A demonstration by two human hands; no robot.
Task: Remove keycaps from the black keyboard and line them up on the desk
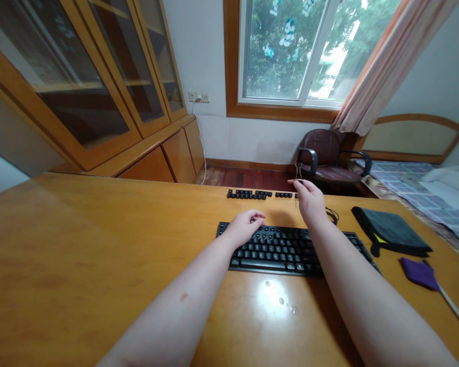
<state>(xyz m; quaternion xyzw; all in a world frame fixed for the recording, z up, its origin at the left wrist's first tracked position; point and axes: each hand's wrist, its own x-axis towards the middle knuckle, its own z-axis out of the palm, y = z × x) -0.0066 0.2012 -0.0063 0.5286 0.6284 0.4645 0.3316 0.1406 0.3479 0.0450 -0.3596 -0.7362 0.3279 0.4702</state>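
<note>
A black keyboard [268,250] lies on the wooden desk, with bare switches showing along its top row. My left hand [246,227] rests over its upper left part, the fingers loosely bent, apart from the thumb, and nothing visible in them. Beyond the keyboard, my right hand [311,200] is raised and pinches a keycap puller [298,172] whose thin wire loops stick out above the fingers. Loose black keycaps [248,194] stand in rows near the desk's far edge, just left of my right hand. My right forearm hides part of the keyboard's right side.
Right of the keyboard lie a folded dark cloth [392,232] and a purple duster [421,273] with a pale handle. A black cable [332,216] coils behind the keyboard. Past the desk's far edge stand an armchair [321,153] and a bed [416,188]; a glass-door cabinet [133,114] is at left.
</note>
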